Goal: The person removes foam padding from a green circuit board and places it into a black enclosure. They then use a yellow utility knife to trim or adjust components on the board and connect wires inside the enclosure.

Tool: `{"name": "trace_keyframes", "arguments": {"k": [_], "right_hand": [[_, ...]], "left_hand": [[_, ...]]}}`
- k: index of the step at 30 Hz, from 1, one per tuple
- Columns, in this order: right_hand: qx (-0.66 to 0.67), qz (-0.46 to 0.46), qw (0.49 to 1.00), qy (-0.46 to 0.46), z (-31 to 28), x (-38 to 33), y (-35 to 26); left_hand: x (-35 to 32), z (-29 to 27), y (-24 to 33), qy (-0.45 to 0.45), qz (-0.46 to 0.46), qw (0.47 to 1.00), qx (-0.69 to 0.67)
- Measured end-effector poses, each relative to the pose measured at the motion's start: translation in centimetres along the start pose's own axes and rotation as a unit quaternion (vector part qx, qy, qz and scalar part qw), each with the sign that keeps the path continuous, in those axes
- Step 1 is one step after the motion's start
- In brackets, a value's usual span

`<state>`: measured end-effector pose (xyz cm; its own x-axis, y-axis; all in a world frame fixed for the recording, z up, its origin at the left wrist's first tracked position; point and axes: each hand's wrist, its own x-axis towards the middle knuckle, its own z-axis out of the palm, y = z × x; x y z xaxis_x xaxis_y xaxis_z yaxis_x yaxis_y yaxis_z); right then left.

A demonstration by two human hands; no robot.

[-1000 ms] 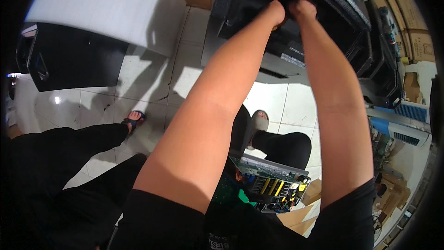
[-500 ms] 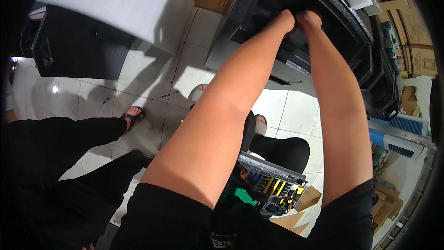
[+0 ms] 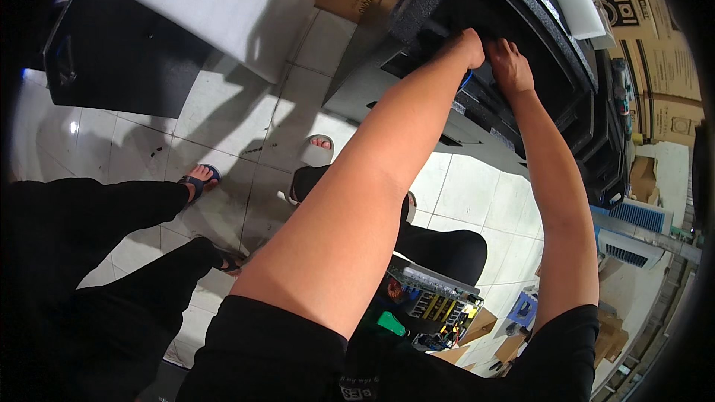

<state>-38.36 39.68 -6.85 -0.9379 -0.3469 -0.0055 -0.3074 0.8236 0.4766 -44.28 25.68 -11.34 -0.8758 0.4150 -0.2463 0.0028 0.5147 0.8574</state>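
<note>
A large black speaker cabinet (image 3: 417,11) with a rough textured finish lies at the upper middle, its hollow side facing up. Both my arms reach into it. My left hand (image 3: 468,48) is closed inside the opening; its fingertips and whatever they grip are hidden. A bit of blue wire (image 3: 467,80) shows just under that wrist. Close beside it, my right hand (image 3: 512,67) has its fingers slightly bent and apart over the dark interior, with nothing visible in them. An amplifier module (image 3: 439,305) with exposed circuit boards and a green part (image 3: 391,323) sits by my lap.
Another person's leg (image 3: 104,216) and sandaled feet stand at the left. Beyond are a black panel-sided cabinet (image 3: 123,52) and a white foam block (image 3: 201,4). Foam pieces (image 3: 577,11) rest on the cabinet's far edge. Cardboard boxes (image 3: 633,45) are stacked at the right.
My right hand has drawn up out of the dark recess, and its fingers now show. The left hand has shifted slightly and stays in the cabinet. The view has shifted slightly.
</note>
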Motion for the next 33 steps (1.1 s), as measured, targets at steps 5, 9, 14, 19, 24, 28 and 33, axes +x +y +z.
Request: {"name": "trace_keyframes", "arguments": {"k": [5, 9, 14, 19, 24, 28, 33], "right_hand": [[0.063, 0.128, 0.988, -0.054, 0.1, 2.2, 0.8], [0.248, 0.320, 0.905, -0.126, -0.3, 3.0, 1.9], [0.150, 0.413, 0.889, -0.127, 2.1, 5.1, 1.1], [0.179, 0.462, 0.863, -0.098, 2.1, 5.6, -0.4], [0.200, 0.319, 0.918, -0.122, -2.8, 4.5, 0.0], [0.047, 0.015, 0.998, -0.036, -4.8, 1.0, 1.7], [-0.057, -0.228, 0.969, 0.077, -2.3, 0.5, 3.2]], "left_hand": [[0.1, 0.3, 0.2, -0.006, -0.027, 0.999, -0.017], [1.1, 0.9, 0.2, 0.003, -0.011, 1.000, -0.006], [2.2, 2.1, -0.4, 0.004, 0.035, 0.998, 0.042], [2.2, 2.3, -0.7, 0.009, 0.065, 0.996, 0.052], [0.8, 1.1, -0.2, 0.046, -0.021, 0.999, -0.016], [0.4, 0.4, 0.1, -0.011, -0.048, 0.999, 0.020], [0.7, 0.6, -0.1, -0.014, -0.004, 0.998, 0.053]]}}
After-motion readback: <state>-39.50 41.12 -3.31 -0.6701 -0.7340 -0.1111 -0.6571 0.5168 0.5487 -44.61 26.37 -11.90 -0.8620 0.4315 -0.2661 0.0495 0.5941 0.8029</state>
